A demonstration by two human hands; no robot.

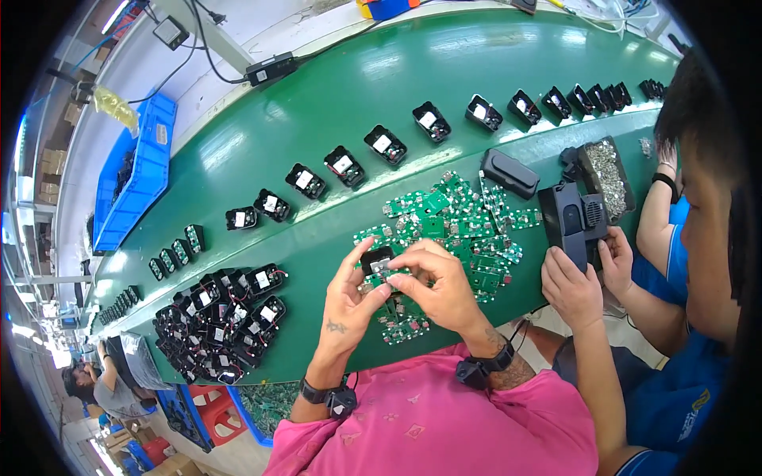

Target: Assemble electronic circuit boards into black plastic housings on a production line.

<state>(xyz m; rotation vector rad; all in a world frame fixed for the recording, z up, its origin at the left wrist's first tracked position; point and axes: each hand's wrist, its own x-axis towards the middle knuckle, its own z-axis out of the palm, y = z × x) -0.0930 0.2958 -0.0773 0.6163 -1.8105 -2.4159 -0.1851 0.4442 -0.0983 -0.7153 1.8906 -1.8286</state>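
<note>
Head view: black case, long axis unclear
Left hand: clamped on case's left
Right hand: equally near, at case's right; hold unclear

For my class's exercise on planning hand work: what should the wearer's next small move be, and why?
Probably, the right hand should settle a green circuit board into the black casing the left hand holds: the casing's pale inner part shows, boards lie heaped close by, and green boards show in the casings at left. Whether the right hand already grips one is unclear.
</note>
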